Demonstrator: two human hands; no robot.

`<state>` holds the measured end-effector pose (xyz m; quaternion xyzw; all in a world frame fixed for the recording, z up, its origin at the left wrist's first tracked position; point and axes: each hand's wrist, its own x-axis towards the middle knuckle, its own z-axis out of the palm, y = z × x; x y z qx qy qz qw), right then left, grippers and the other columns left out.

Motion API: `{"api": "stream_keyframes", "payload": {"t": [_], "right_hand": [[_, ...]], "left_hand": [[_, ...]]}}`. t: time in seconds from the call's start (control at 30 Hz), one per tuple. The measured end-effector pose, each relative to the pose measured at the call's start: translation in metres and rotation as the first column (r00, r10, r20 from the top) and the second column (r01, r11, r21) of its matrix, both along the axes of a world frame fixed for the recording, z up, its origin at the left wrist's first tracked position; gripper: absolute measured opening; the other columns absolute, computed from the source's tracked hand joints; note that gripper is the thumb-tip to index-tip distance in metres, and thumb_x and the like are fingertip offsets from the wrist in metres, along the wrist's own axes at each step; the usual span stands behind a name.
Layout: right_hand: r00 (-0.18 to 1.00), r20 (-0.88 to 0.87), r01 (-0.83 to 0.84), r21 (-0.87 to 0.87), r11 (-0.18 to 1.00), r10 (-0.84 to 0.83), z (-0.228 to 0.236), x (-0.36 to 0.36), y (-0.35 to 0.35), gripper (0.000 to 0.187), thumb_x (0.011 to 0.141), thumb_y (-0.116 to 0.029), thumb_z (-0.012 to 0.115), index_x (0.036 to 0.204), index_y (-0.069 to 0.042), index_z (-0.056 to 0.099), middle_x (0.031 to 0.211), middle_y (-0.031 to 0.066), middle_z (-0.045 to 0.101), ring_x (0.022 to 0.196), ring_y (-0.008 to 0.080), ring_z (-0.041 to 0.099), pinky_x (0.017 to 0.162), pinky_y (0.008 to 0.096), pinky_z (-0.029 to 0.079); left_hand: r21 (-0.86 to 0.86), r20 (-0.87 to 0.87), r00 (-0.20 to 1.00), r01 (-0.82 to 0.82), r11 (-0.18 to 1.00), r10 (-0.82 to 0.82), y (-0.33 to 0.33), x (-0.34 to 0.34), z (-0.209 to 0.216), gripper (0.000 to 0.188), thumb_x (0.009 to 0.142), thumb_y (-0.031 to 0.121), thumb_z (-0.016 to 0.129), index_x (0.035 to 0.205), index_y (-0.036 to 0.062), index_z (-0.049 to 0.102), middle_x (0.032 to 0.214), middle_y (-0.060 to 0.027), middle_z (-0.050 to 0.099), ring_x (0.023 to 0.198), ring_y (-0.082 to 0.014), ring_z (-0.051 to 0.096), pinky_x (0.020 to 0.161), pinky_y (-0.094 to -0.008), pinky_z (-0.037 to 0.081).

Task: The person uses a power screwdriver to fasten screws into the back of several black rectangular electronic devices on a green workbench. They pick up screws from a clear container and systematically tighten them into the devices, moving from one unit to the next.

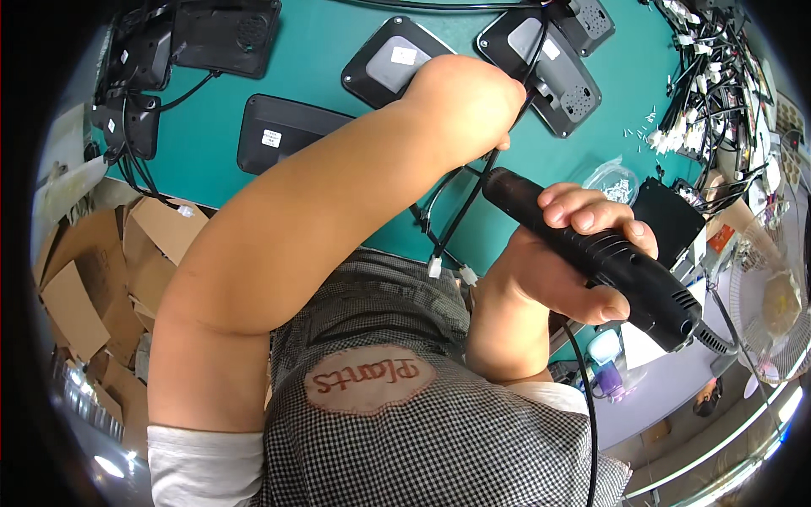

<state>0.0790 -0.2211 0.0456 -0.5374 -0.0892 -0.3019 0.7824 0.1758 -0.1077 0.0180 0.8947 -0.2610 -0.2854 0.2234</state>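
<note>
My right hand (583,241) is wrapped round a black heat gun (655,296), its thumb along the near side and its fingers over the top. The gun's round nozzle points up and left, close to a black cable (460,211). My left hand (473,106) reaches across and is closed on that cable; the back of the hand hides most of its fingers. Below the hand, the cable splits into leads that hang toward my apron, ending in white connectors (434,267).
Black flat housings (393,63) lie on the green mat (312,51), one partly beneath my left forearm. More housings (224,38) stand far left. At right are a bundle of wires (693,101), a clear bag (615,179) and a fan (773,304). Cardboard boxes (101,279) stand lower left.
</note>
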Motion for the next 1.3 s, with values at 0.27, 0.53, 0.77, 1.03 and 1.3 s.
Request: {"api": "stream_keyframes", "payload": {"t": [0.27, 0.53, 0.77, 1.03, 1.3], "right_hand": [[1.0, -0.019, -0.013, -0.04, 0.999, 0.012, -0.007, 0.004, 0.008, 0.068, 0.075, -0.053, 0.066, 0.113, -0.003, 0.041, 0.078, 0.0147, 0.057, 0.064, 0.0254, 0.06, 0.057, 0.0371, 0.052], [0.983, 0.068, -0.139, -0.316, 0.939, 0.168, -0.013, 0.0, 0.022, 0.067, 0.076, -0.05, 0.066, 0.113, -0.002, 0.04, 0.08, 0.0154, 0.056, 0.061, 0.0258, 0.058, 0.053, 0.0373, 0.051], [0.993, -0.059, -0.108, -0.163, 0.981, 0.1, -0.011, -0.001, 0.018, 0.052, 0.079, -0.042, 0.067, 0.11, -0.007, 0.044, 0.079, 0.0119, 0.057, 0.063, 0.026, 0.059, 0.059, 0.0385, 0.051], [0.995, -0.026, -0.092, 0.158, 0.983, 0.097, 0.043, 0.019, -0.016, 0.066, 0.082, -0.064, 0.048, 0.114, -0.006, 0.051, 0.083, 0.0098, 0.056, 0.063, 0.0212, 0.056, 0.059, 0.0348, 0.048], [0.958, 0.037, -0.282, 0.27, 0.921, 0.283, 0.071, 0.034, 0.012, 0.069, 0.084, -0.061, 0.047, 0.119, -0.002, 0.047, 0.087, 0.011, 0.054, 0.066, 0.0219, 0.055, 0.061, 0.0362, 0.046]], "left_hand": [[-0.106, 0.056, 0.997, -0.043, 0.993, 0.049, 0.003, -0.005, -0.005, 0.027, 0.068, 0.026, 0.072, 0.082, 0.0052, 0.061, 0.075, -0.011, 0.063, 0.079, -0.029, 0.062, 0.068, -0.0401, 0.05], [-0.154, 0.085, 0.993, -0.063, 0.986, 0.076, 0.004, -0.008, -0.011, 0.026, 0.068, 0.026, 0.072, 0.082, 0.0063, 0.06, 0.075, -0.0096, 0.061, 0.078, -0.0296, 0.061, 0.067, -0.0396, 0.049], [-0.159, 0.075, 0.994, -0.069, 0.985, 0.082, 0.005, -0.007, -0.006, 0.03, 0.068, 0.029, 0.072, 0.082, 0.0059, 0.06, 0.075, -0.0098, 0.062, 0.079, -0.031, 0.061, 0.067, -0.0416, 0.049], [-0.48, -0.706, 0.627, -0.765, 0.429, 0.329, 0.045, -0.019, 0.03, 0.027, 0.091, 0.029, 0.055, 0.087, 0.0028, 0.058, 0.07, 0.0003, 0.053, 0.06, -0.0087, 0.048, 0.051, -0.0241, 0.04], [-0.253, -0.936, 0.24, -0.967, 0.017, -0.257, 0.096, -0.057, 0.037, 0.072, 0.095, 0.053, 0.022, 0.133, -0.006, 0.035, 0.13, -0.0208, 0.046, 0.12, -0.0282, 0.046, 0.099, -0.036, 0.037]]}}
